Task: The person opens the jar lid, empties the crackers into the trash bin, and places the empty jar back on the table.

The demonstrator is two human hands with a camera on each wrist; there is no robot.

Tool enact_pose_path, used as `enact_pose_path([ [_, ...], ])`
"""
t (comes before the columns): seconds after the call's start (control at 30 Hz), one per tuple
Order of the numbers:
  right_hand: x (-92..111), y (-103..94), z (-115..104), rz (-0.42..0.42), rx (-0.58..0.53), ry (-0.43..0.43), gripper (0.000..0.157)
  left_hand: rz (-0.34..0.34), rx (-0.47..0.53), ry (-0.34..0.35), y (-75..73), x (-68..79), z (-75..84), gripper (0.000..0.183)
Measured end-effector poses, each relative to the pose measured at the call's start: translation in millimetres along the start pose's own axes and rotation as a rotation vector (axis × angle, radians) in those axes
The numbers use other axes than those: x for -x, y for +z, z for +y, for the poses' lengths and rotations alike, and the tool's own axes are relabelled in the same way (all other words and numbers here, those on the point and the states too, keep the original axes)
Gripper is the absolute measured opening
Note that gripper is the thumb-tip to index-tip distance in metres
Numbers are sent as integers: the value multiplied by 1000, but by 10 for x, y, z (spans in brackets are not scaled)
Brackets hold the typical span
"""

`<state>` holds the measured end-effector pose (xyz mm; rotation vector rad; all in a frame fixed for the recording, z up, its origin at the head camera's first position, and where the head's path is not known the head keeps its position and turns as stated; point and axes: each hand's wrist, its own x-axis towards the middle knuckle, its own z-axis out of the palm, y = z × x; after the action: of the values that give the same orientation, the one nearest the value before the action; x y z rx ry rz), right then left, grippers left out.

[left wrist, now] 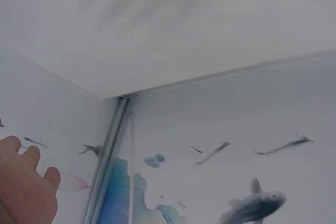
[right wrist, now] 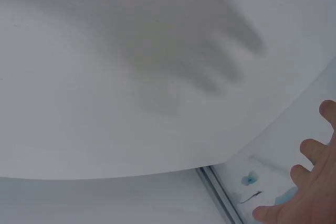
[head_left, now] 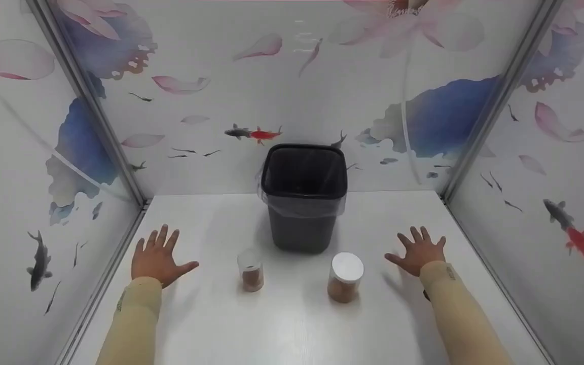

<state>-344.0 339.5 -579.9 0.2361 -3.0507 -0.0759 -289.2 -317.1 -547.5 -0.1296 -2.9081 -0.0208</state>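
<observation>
My left hand (head_left: 156, 259) is spread above the left side of the white table, fingers straight and holding nothing. On the right side my right hand (head_left: 417, 252) is likewise spread, with nothing in it. Between them stand two containers. A small clear cup or jar (head_left: 250, 271) with something brown in its lower part is the closer one to the left hand. Nearer the right hand is a clear jar (head_left: 343, 284) with a white lid and brown contents. Both wrist views show part of a hand, the left fingers (left wrist: 50, 178) and the right fingers (right wrist: 312, 150), with no object in them.
A black bin (head_left: 303, 223) with a clear plastic liner stands at the back middle of the white table (head_left: 292, 329). Printed panels with fish and lotus flowers wall the table at the back (head_left: 195, 167) and both sides. Metal rails (head_left: 114, 142) run along the corners.
</observation>
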Motion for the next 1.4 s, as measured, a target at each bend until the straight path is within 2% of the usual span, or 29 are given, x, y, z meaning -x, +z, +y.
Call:
enact_pose_path([
  [0.13, -10, 16, 13, -6, -3, 2, 89, 99, 84, 42, -71, -129, 283, 107],
  [0.23, -17, 40, 2, -4, -12, -1, 89, 180, 131, 96, -175, -203, 560, 105],
  [0.37, -17, 51, -16, 5, -18, 6, 90, 262, 183, 199, -319, -260, 989, 104],
  [0.5, -14, 47, -44, 6, -27, 2, 90, 309, 211, 319, -374, -244, 1415, 105],
  [0.73, -20, 60, -66, 15, -29, -15, 92, 356, 301, 531, -278, -97, 2106, 103],
  [0.87, -24, 58, -79, 18, -23, -14, 91, 322, 376, 582, -87, 22, 2458, 102],
  [0.93, -27, 52, -92, 18, -24, -19, 89, 290, 426, 578, 50, 90, 2612, 102],
  [1.03, -11, 42, -120, 16, -36, -28, 86, 219, 514, 524, 281, 191, 2805, 103],
  [1.1, 3, 51, -134, 20, -45, -31, 86, 158, 570, 456, 441, 249, 2914, 105],
  [1.23, 42, 100, -146, 37, -65, -30, 87, 18, 668, 270, 722, 308, 3088, 111],
  [1.3, 61, 124, -159, 48, -80, -30, 84, -43, 721, 190, 836, 307, 3162, 113],
  [1.4, 93, 157, -185, 62, -98, -43, 75, -130, 787, 107, 968, 288, 3255, 117],
])
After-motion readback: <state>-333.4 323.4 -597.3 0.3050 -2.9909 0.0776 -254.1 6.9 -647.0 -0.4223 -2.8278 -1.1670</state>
